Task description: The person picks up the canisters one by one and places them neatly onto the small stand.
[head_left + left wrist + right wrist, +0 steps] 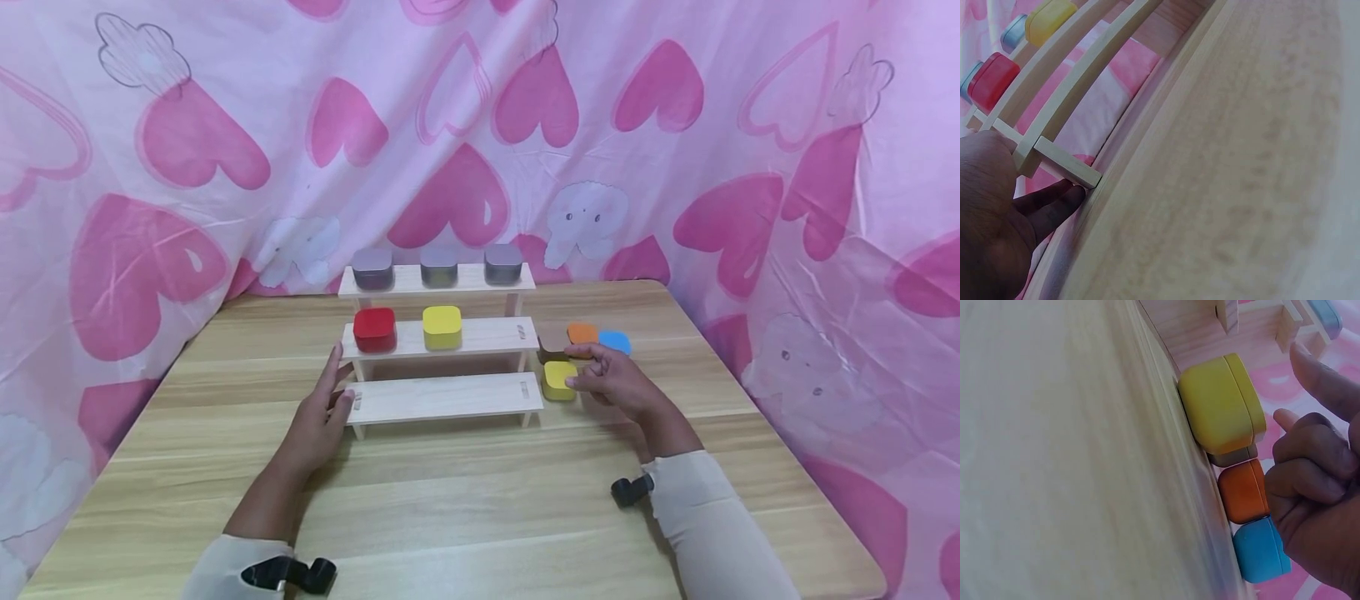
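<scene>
Holding thumb and forefinger apart, the right hand [621, 385] hangs beside a rounded yellow box [558, 382], centre-right; the left hand [317, 425], spread, touches a pale rack [442, 398].

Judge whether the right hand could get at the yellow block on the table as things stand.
Likely yes: the right hand is close beside the yellow block, and nothing lies on its top. The front shelf seems to crowd only the block's far side from that hand.

Has creased pink heart-print fabric [480, 167] hanging behind and on both sides; wood-grain tabletop [480, 508], rounded corners, below.
</scene>
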A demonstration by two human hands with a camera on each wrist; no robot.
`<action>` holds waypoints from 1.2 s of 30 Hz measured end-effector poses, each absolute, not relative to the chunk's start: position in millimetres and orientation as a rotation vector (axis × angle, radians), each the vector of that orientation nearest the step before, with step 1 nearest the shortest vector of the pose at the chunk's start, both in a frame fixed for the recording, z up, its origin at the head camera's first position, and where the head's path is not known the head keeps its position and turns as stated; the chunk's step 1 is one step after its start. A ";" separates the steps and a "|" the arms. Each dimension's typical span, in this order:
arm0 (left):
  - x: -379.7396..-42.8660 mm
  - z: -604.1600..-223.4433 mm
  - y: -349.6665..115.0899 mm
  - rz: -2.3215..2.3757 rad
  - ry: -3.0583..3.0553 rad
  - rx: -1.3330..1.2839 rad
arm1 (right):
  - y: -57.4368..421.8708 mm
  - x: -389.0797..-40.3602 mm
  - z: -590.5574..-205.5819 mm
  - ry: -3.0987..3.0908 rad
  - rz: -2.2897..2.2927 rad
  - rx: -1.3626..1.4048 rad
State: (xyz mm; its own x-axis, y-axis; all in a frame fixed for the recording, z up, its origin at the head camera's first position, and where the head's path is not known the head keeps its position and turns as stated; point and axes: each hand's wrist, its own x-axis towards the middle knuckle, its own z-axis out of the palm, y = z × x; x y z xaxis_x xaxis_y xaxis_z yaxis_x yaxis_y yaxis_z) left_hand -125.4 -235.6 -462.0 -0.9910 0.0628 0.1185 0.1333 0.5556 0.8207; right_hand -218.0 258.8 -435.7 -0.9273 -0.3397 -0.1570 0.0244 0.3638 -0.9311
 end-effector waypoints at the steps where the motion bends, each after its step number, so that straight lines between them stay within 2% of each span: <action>1: -125.6 -462.1 -235.6 -1.437 -2.704 -0.172 | 259.7 -218.4 -436.6 2.311 -1.573 -0.277; 17: -125.3 -462.3 -235.2 -1.449 -2.709 -0.158 | 265.9 -223.9 -450.6 2.357 -1.380 -0.287; 36: -125.3 -460.3 -235.3 -1.443 -2.719 -0.149 | 263.4 -226.1 -460.3 2.309 -1.407 -0.238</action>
State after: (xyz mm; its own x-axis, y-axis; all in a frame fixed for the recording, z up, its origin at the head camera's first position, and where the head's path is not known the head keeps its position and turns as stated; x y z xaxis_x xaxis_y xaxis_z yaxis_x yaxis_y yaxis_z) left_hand -125.3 -235.3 -460.3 -0.9936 0.0571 0.0977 0.1129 0.5573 0.8226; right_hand -226.1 263.4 -460.3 -0.8954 -0.3571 -0.2658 0.0725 0.4720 -0.8786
